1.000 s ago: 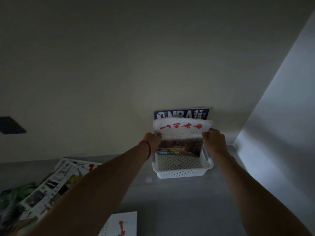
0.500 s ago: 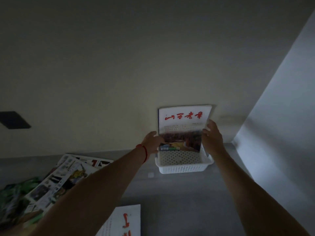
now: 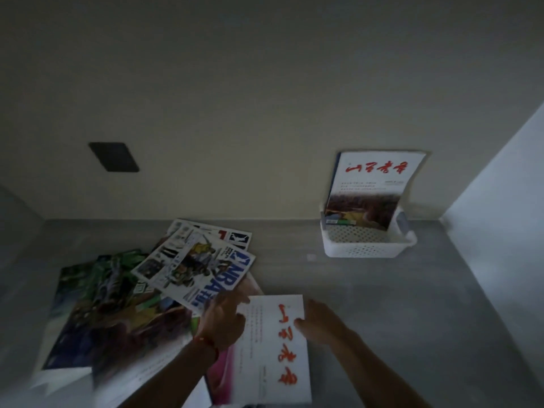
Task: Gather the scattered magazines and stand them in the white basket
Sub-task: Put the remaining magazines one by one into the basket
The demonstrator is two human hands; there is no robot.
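Hands flank white magazine [image 3: 273, 346] lying near-centre on counter: left hand [image 3: 223, 322] touches its left edge, fingers loosely extended, right hand [image 3: 319, 320] grips right edge, likely to lift. White basket [image 3: 366, 245] far right, magazines upright against wall for support; pile [image 3: 164, 278] left.

Both arms reach forward, left hand [image 3: 223, 319] and right hand [image 3: 319, 322] seemingly loosely curled, palms down.

dim, underexposed view, noisy throughout. brightest area is the pale wall [image 3: 500, 178] at right, suggesting light from that side. motion blur smears the lower left; wide-angle bending at the edges.
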